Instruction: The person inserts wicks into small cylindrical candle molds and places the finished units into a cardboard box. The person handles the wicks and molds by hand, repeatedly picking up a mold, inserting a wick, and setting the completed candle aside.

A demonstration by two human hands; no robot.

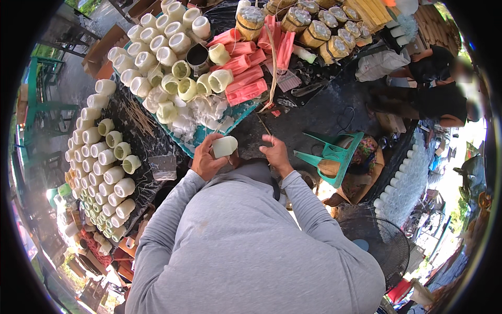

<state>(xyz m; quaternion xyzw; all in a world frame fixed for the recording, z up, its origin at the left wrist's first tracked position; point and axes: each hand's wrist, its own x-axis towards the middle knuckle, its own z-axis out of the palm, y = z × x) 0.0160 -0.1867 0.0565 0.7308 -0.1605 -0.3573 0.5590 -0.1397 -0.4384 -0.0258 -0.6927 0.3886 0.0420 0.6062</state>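
My left hand (206, 159) is closed around a pale greenish-white wax piece (224, 147) with a flat, angular face, in front of my body. To its right my right hand (278, 157) is raised, thumb and forefinger apart. A thin strand (265, 124) runs from the table edge toward its fingertips; whether they touch it I cannot make out. Beyond my hands, a turquoise-edged table (244, 116) bears white wax scraps (197, 118), many pale wax cups (166, 56), a dark metal pot (197, 56) and stacked pink-red wax pieces (246, 85).
More wax cups (97, 167) stand in rows on a black-covered table at left. Yellowish bundles (315, 32) lie at the back right. A green plastic stool (334, 157) and a black mesh fan (379, 246) stand to my right. Another person (439, 102) is at far right.
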